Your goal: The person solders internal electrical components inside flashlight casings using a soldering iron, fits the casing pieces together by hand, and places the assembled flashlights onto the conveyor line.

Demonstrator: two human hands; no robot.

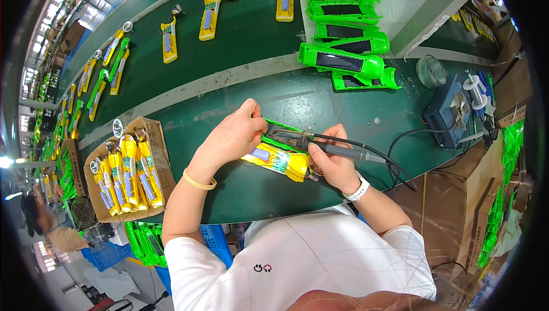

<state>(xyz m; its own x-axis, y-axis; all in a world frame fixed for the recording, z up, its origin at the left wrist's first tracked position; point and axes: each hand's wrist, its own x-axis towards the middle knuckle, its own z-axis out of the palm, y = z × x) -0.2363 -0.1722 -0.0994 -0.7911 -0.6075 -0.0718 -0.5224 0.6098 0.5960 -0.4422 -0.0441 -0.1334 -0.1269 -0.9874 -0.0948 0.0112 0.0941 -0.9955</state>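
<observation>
My right hand (337, 165) grips a soldering iron (343, 150) with a dark grey handle, its metal end pointing left. Under it lies a green casing half (277, 124), its inner side up. A yellow casing half (297, 168) rests against the near side of the green one, carrying a purple battery cell (260, 154) and a small green circuit board (280, 160) with wires. My left hand (234, 131) is closed at the left end of the green half, fingertips pinched together. What lies between those fingertips is too small to tell.
A carton (166, 165) of yellow casing halves stands left on the green workbench (217, 202). Green casings (343, 59) are stacked at the back right. A blue soldering station (449, 111) with a solder spool (474, 91) stands right, its cable looping nearby. Beyond, a conveyor belt (143, 76) carries yellow halves.
</observation>
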